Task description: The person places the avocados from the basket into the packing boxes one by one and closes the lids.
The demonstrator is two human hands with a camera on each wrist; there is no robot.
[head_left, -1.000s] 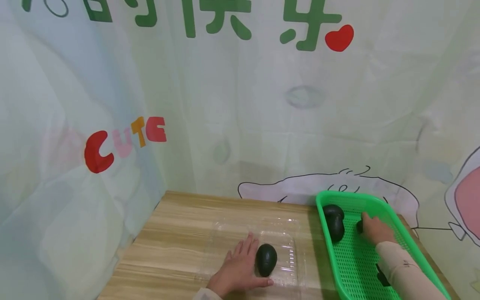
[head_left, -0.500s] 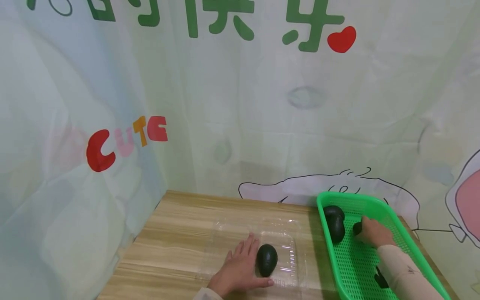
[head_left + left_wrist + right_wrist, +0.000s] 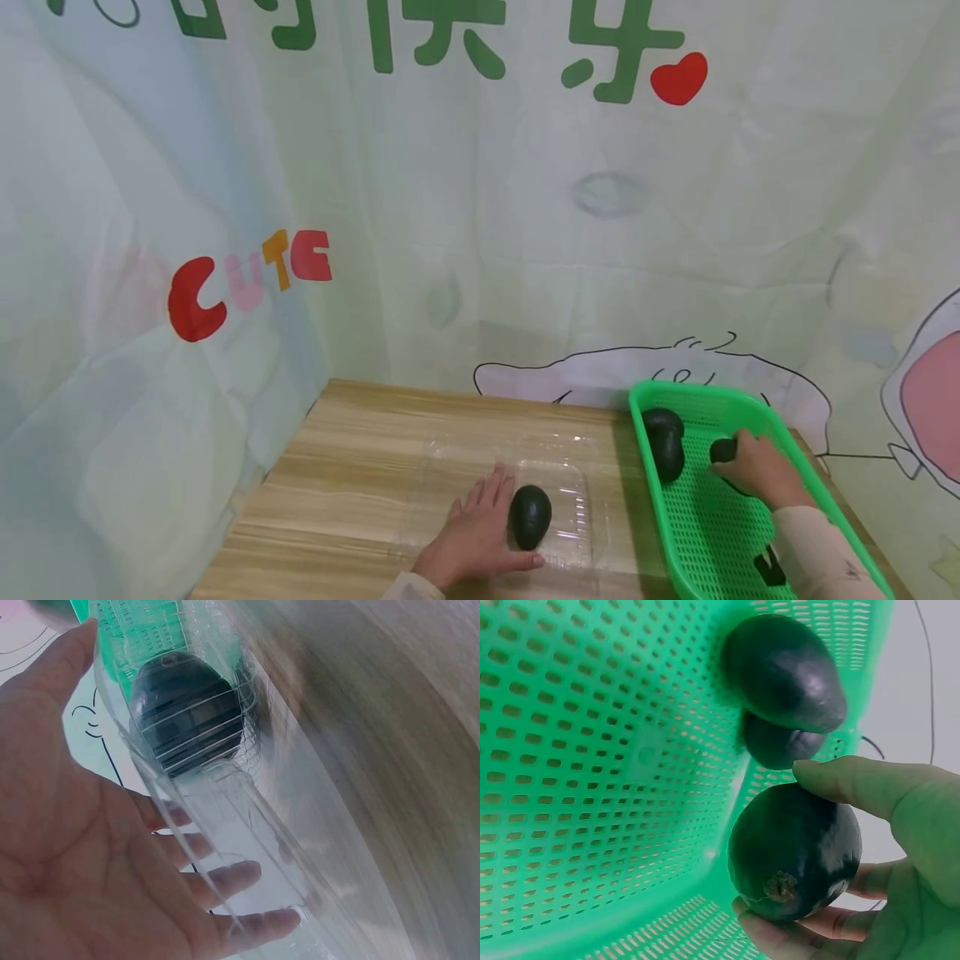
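Note:
In the head view my right hand (image 3: 767, 469) is inside the green basket, gripping a dark avocado (image 3: 795, 851) between thumb and fingers. The right wrist view shows its stem scar. Two more avocados (image 3: 666, 443) lie together along the basket's left side, one partly covering the other. My left hand (image 3: 472, 533), its fingers spread and fairly straight, rests against a clear plastic container (image 3: 577, 500) on the table. One avocado (image 3: 530, 517) sits in this container just right of the hand; the left wrist view shows it through the ribbed plastic wall.
The green perforated basket (image 3: 654, 500) stands at the table's right side, near the back edge. A wooden table (image 3: 330, 483) carries both containers. Behind and to the left hangs a printed cloth (image 3: 420, 208). A dark band (image 3: 769, 567) shows by the right wrist.
My right hand has taken hold of the avocado in the basket and lifted it slightly, so more of it shows. The left hand and its avocado stay in place.

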